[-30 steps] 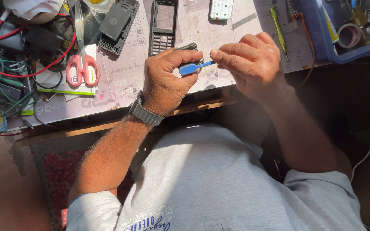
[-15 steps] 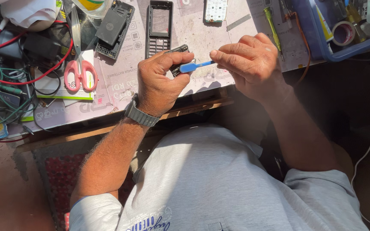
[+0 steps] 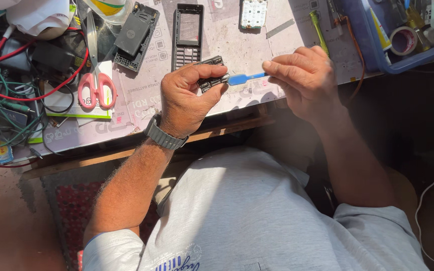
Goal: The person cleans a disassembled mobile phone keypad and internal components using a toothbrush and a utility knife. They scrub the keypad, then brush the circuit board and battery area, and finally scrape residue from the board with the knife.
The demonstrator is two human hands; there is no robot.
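Observation:
My left hand grips a small dark phone part between thumb and fingers, just above the near edge of the workbench. My right hand pinches the handle of a thin blue pry tool. The tool's flat tip touches the right end of the dark part. A grey watch sits on my left wrist.
On the bench lie a black phone front frame, a dark phone body, a white keypad board, pink-handled scissors, tangled red and green wires, and a green screwdriver. A blue tray with tape rolls stands at the right.
My right hand has drawn a little to the right, so more of the blue tool shows between the hands. The left hand keeps its hold on the dark part.

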